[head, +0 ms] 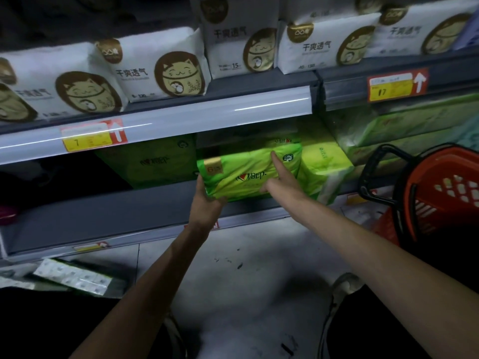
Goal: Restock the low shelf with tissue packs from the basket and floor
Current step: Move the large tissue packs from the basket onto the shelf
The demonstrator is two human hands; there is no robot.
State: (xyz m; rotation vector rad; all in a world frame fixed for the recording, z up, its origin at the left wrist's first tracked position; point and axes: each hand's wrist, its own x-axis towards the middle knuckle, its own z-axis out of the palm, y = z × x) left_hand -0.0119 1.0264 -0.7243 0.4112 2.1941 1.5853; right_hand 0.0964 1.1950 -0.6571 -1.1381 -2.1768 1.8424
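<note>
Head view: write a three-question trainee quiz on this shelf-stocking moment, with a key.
1. True or false: the left hand grips the lower left corner of the green tissue pack.
2. Multiple choice: the right hand is (A) inside the basket, (B) flat against the front of the pack with a finger stretched out, (C) on the floor.
3. Fill in: the red basket stands to the ____ of the pack.

Key: 1 true. 2 B. 3 right.
</note>
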